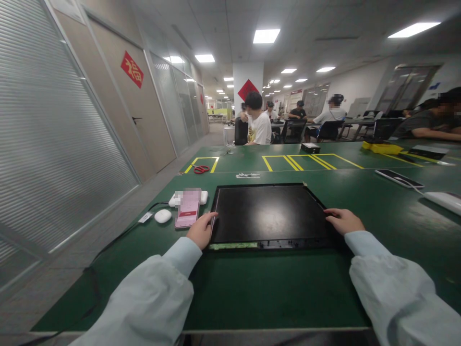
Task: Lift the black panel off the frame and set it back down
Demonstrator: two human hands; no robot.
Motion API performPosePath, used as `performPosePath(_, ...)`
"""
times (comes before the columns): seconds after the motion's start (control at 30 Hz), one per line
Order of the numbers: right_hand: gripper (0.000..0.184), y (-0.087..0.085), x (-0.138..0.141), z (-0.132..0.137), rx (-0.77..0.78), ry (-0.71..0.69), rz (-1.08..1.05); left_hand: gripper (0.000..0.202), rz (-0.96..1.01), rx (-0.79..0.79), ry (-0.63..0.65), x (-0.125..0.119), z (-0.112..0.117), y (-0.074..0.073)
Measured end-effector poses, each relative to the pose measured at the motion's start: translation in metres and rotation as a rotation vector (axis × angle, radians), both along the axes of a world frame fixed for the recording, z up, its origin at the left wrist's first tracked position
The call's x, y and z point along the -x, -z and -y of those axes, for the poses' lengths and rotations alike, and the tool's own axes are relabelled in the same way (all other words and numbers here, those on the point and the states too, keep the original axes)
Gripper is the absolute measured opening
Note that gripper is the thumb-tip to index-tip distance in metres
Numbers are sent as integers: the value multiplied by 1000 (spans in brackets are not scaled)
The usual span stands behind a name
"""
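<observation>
A flat black screen panel [268, 214] with a dark frame lies in front of me over the green table. Along its near edge runs a strip of green circuit board [234, 245]. My left hand [202, 229] grips the panel's left side, thumb on top and the other fingers hidden beneath or behind the edge. On the right side, my right hand [344, 221] holds the opposite edge in the same manner. Whether the panel rests on the table or is slightly raised, I cannot tell.
Left of the panel are a pink phone [188, 209], a white round case [163, 216] and a black cable. Red scissors [200, 169] and small pieces in a bag [248, 176] lie beyond. A dark phone [399, 179] is at right. Several people sit farther back.
</observation>
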State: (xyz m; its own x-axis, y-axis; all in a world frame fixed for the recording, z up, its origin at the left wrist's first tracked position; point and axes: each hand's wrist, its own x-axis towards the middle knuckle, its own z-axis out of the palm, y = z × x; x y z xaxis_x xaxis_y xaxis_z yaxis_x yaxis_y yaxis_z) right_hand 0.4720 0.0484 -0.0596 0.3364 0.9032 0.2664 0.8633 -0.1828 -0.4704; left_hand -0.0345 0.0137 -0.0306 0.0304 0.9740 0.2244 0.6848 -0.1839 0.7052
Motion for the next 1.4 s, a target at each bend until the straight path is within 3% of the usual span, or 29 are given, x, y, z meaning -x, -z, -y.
performPosePath(0.17,32,-1,-2,0,15,-8,5,45,209,62,-15,-5,3,-6)
performPosePath(0.33,35,1,-5,-1,44,-9,-25,52,612,120,39,-12,3,-10)
performPosePath(0.43,35,3,-6,0,22,-1,-33,54,756,172,-18,-12,4,-10)
performPosePath(0.8,35,-3,-3,2,62,13,-41,38,1003,286,-190,-20,5,-13)
performPosePath(1.17,36,-1,-3,2,62,0,-31,61,1146,405,-249,-26,8,-25)
performPosePath(1.4,38,-7,-1,4,110,0,-26,62,1175,360,-238,-29,11,-25)
